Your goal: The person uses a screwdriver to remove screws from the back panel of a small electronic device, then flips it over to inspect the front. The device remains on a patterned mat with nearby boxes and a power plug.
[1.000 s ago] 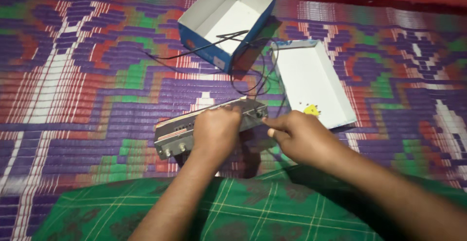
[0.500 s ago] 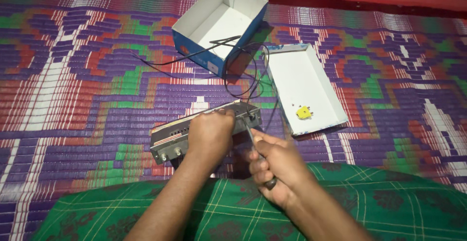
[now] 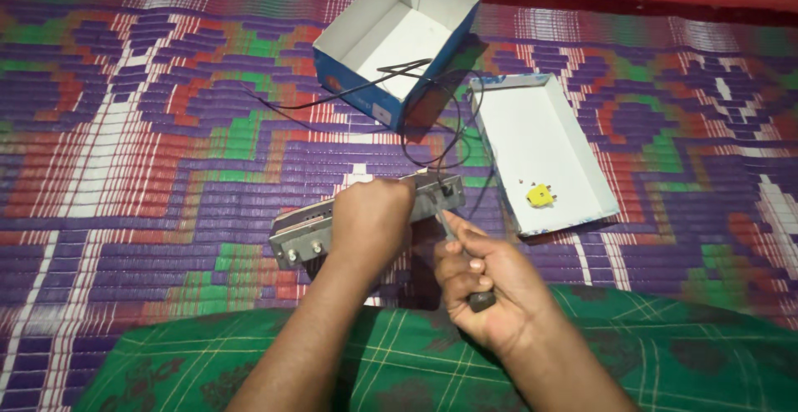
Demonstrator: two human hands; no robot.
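Right hand (image 3: 482, 283) has pulled back from the device's end, now fisted round a dark-handled tool, tip at the grey metal device (image 3: 366, 217). Left hand (image 3: 370, 221) stays clamped over the device on the woven mat (image 3: 125, 171). Blue-sided open box (image 3: 399, 42) stands tilted behind; white lid tray (image 3: 573, 171) right, small yellow part (image 3: 540, 197) inside. Black wires (image 3: 440, 121) run from box to device.
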